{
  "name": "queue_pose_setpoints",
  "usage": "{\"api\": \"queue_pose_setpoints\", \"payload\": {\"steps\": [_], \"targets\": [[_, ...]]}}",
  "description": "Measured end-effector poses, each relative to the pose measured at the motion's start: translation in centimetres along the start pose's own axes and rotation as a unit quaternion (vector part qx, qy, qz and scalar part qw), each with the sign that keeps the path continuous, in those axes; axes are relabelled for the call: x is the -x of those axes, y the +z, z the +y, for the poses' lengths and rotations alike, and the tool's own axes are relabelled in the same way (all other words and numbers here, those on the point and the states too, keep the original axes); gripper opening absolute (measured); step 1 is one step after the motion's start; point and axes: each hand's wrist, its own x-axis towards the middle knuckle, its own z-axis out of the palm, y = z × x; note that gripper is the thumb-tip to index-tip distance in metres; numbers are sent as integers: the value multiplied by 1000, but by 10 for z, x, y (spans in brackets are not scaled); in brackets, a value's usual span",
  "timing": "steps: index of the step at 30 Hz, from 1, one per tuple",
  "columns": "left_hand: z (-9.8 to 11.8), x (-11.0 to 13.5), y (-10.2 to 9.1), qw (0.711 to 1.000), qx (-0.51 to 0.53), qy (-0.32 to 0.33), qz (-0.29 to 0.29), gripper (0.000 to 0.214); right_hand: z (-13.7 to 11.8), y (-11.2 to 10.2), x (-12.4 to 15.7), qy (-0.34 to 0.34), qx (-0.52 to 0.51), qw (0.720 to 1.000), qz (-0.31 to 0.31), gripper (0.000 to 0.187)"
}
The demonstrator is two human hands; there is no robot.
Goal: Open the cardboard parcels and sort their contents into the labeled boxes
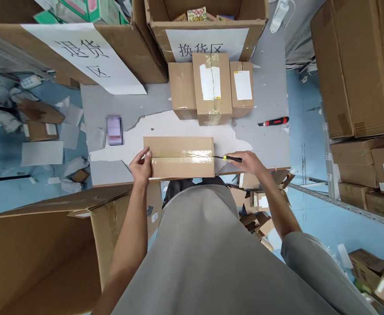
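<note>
Looking straight down in the head view: bracing a flat brown cardboard box (178, 146) at the near edge of a grey table with a peeling white top (270, 144), close against the body, using the left hand (141, 165) with fingers curled over the box's left end and thumb resting on top. Gripping a yellow-and-black utility knife (228, 158) in the right hand (249, 162), with fingers closed tightly round the handle, and setting the blade tip at the right end of the strip of clear glossy tape (181, 155) running along the box's middle. Probably worth holding the blade shallow, slicing only the tape and sparing whatever is lying inside; tracking straight along the seam instead of wandering into the cardboard; pressing down firmly on the left end, preventing any sliding. Judging the main hazard as the left thumb, sitting almost on the seam line and directly in the cutting path, so shifting it aside seems wise. Leaving alone, well apart farther back: three smaller brown labelled cardboard boxes (212, 87), a red-and-black cutter (273, 122) and a blurred phone (114, 130).
</note>
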Motion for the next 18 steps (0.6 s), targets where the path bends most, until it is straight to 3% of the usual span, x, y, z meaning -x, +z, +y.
{"api": "queue_pose_setpoints", "payload": {"steps": [2, 4, 7, 10, 15, 18], "targets": [[-7, -4, -6, 1000, 13, 0, 7, 74, 15, 27, -6, 40, -160, 984, 69, 38], [-15, -8, -15, 1000, 21, -2, 10, 74, 22, 58, -16, 123, -276, 944, 131, 52], [-25, -14, -29, 1000, 12, -16, 14, 74, 14, 100, -34, 210, -366, 896, 141, 61], [-31, -17, -41, 1000, -3, -24, 17, 76, -9, 124, -48, 232, -413, 871, 127, 66], [-41, -16, -47, 998, -26, 1, 49, 73, -44, 120, -53, 203, -434, 865, 147, 69], [-42, -10, -25, 999, -22, 13, 34, 67, -52, 92, -34, 197, -390, 880, 188, 74]]}}
